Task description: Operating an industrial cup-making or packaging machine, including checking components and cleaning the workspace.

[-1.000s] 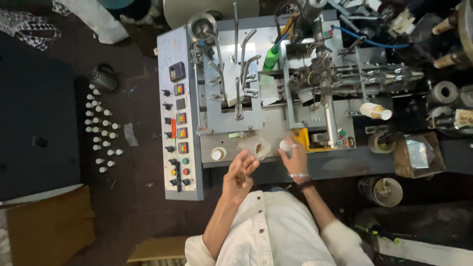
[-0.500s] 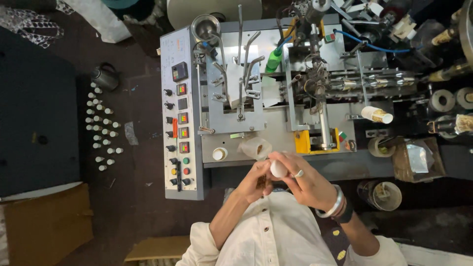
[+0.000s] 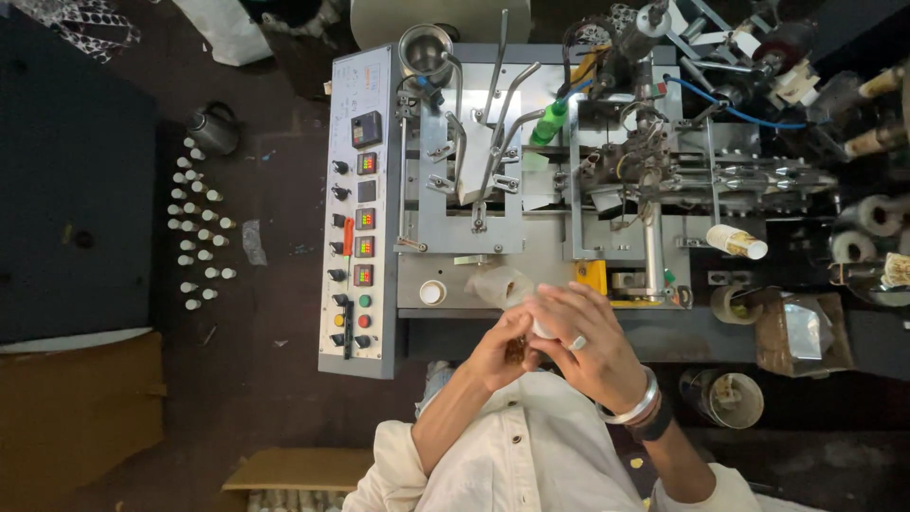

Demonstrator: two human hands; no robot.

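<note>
White cap, small and round, now sits pinched between both hands at chest height. A second ago the right hand reached toward the machine; it has drawn back to meet the left hand. Both grips curl closed round it. Beyond, brushed-steel machine frame, grey control panel.

cream shirt, silver bangle, finger ring.

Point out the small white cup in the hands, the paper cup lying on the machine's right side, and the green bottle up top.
small white cup [image 3: 542, 327], head view, on its visible white rim.
paper cup [image 3: 737, 242], head view, on its side wall.
green bottle [image 3: 550, 121], head view, on its body.
</note>
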